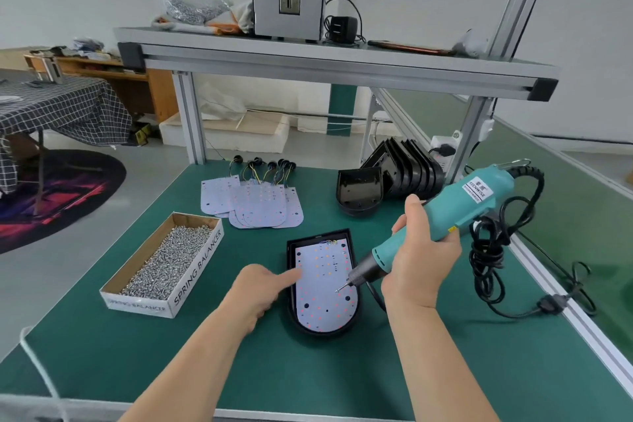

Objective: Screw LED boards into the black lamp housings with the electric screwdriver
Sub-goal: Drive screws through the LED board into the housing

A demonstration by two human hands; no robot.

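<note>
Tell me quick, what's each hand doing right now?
Left hand: holds nothing, one straight finger touching the LED board.
Right hand: closed around the electric screwdriver.

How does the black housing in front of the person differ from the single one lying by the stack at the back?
The front housing holds a white LED board; the back housing is empty. The left hand touches the front one's board and the screwdriver, gripped by the right hand, points at it; the back housing is untouched. Both are black, rounded at one end, open side up.
</note>
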